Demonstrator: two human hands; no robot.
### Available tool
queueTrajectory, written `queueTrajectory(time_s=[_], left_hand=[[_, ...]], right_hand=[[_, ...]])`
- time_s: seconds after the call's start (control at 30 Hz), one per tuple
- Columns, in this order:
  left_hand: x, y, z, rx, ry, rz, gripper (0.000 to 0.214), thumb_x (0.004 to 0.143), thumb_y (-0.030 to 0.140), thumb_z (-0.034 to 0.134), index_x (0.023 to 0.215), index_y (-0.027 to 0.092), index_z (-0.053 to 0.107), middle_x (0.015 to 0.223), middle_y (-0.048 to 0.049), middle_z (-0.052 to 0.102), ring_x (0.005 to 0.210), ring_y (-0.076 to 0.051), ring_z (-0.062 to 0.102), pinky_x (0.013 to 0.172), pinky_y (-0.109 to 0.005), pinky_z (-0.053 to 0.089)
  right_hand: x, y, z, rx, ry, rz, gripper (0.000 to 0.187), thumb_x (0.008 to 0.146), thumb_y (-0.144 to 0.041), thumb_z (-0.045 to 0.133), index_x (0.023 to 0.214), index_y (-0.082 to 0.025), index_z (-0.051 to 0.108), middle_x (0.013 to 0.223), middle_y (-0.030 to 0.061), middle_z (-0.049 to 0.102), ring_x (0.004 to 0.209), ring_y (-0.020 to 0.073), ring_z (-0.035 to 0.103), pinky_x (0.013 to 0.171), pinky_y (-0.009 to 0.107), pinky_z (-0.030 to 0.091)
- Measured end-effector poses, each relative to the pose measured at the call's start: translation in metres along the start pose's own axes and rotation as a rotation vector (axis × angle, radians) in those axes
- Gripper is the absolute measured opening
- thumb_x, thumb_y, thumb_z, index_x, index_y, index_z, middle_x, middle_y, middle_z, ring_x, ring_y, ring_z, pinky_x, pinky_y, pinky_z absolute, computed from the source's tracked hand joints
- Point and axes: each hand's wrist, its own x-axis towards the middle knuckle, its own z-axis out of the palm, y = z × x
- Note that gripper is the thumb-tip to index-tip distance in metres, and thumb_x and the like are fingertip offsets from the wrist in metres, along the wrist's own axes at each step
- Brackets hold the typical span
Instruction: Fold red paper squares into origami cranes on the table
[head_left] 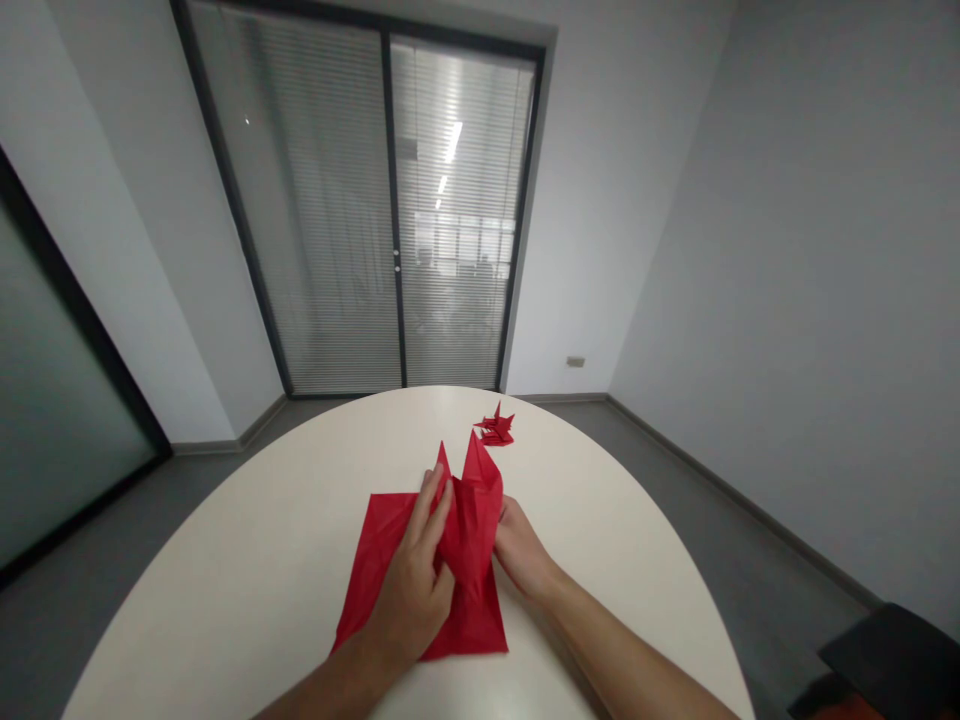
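Note:
A large red paper sheet (375, 560) lies partly folded on the white round table (247, 560), with two points raised at its far edge. My left hand (416, 580) rests on top of the sheet, fingers stretched forward and pressing the fold near the raised points. My right hand (521, 550) is at the sheet's right edge, fingers curled under the lifted flap and gripping it. A small folded red paper figure (496, 428) sits farther back on the table, apart from both hands.
The table's curved far edge (450, 390) faces a glass sliding door with blinds (390, 220). Grey floor surrounds the table. A dark chair corner (892, 650) shows at the bottom right.

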Motion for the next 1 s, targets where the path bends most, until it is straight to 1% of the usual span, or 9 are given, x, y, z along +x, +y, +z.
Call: queueTrajectory(time_s=[0.1,0.17,0.3,0.4,0.5,0.63,0.77,0.9,1.0], left_hand=[[0.000,-0.001,0.001,0.003,0.026,-0.018,0.082,0.079,0.001,0.045,0.154,0.032,0.031,0.166,0.0035,0.013,0.153,-0.025,0.011,0.125,-0.047,0.011],[0.000,-0.003,0.004,-0.060,0.057,-0.078,0.078,0.082,0.005,0.048,0.153,0.031,0.031,0.166,0.0004,0.017,0.152,-0.025,0.015,0.125,-0.048,0.014],[0.004,-0.008,0.008,-0.337,0.108,-0.242,0.071,0.083,0.016,0.056,0.149,0.025,0.034,0.155,-0.0105,0.042,0.140,-0.025,0.044,0.115,-0.044,0.039],[0.009,-0.005,0.005,-0.453,0.115,-0.319,0.054,0.078,0.019,0.062,0.132,0.020,0.053,0.136,-0.0126,0.062,0.122,-0.025,0.062,0.101,-0.037,0.052],[0.013,0.001,0.000,-0.504,0.044,-0.375,0.027,0.077,0.023,0.063,0.104,0.017,0.064,0.107,-0.0099,0.074,0.099,-0.024,0.071,0.083,-0.032,0.057],[0.016,0.006,-0.002,-0.537,0.017,-0.411,0.015,0.075,0.029,0.067,0.085,0.018,0.064,0.089,-0.0057,0.075,0.081,-0.021,0.072,0.068,-0.027,0.056],[0.016,0.005,0.000,-0.546,-0.007,-0.410,0.012,0.074,0.028,0.069,0.079,0.018,0.065,0.085,-0.0047,0.075,0.079,-0.021,0.071,0.071,-0.028,0.056],[0.015,0.006,-0.002,-0.530,0.003,-0.421,0.009,0.073,0.025,0.066,0.078,0.017,0.068,0.084,-0.0055,0.076,0.080,-0.022,0.071,0.073,-0.030,0.056],[0.016,0.010,-0.004,-0.543,-0.001,-0.417,0.014,0.072,0.024,0.063,0.081,0.017,0.071,0.087,-0.0063,0.077,0.083,-0.023,0.071,0.076,-0.032,0.056]], right_hand=[[0.001,0.001,-0.001,-0.025,0.021,-0.037,0.023,0.081,-0.039,0.070,0.077,-0.017,0.073,0.073,0.0012,0.071,0.069,0.0195,0.063,0.070,0.032,0.052],[0.002,0.004,-0.003,-0.028,0.040,-0.063,0.020,0.080,-0.038,0.071,0.080,-0.018,0.074,0.074,0.0015,0.071,0.072,0.0201,0.064,0.071,0.033,0.053],[0.003,0.006,-0.004,-0.016,0.049,-0.094,0.018,0.079,-0.035,0.073,0.084,-0.018,0.075,0.077,0.0024,0.072,0.075,0.0206,0.064,0.074,0.033,0.053],[0.003,0.002,-0.003,-0.025,0.040,-0.104,0.018,0.079,-0.036,0.072,0.080,-0.019,0.074,0.077,0.0031,0.071,0.075,0.0211,0.064,0.073,0.033,0.053],[0.002,-0.003,-0.001,-0.062,0.067,-0.125,0.020,0.078,-0.039,0.072,0.079,-0.019,0.074,0.076,0.0032,0.071,0.073,0.0215,0.064,0.072,0.034,0.054],[0.001,-0.001,-0.004,-0.072,0.111,-0.124,0.019,0.076,-0.038,0.074,0.077,-0.019,0.071,0.074,0.0037,0.070,0.070,0.0219,0.062,0.069,0.035,0.054],[0.001,0.003,-0.007,-0.035,0.136,-0.106,0.021,0.073,-0.039,0.078,0.080,-0.021,0.069,0.078,0.0039,0.070,0.071,0.0218,0.062,0.065,0.033,0.053],[0.003,0.001,-0.006,-0.068,0.126,-0.127,0.036,0.068,-0.044,0.082,0.092,-0.021,0.068,0.087,0.0044,0.070,0.077,0.0212,0.062,0.070,0.033,0.053],[0.005,0.001,-0.006,-0.120,0.172,-0.140,0.036,0.064,-0.043,0.085,0.083,-0.020,0.066,0.079,0.0024,0.069,0.071,0.0185,0.059,0.067,0.030,0.051]])
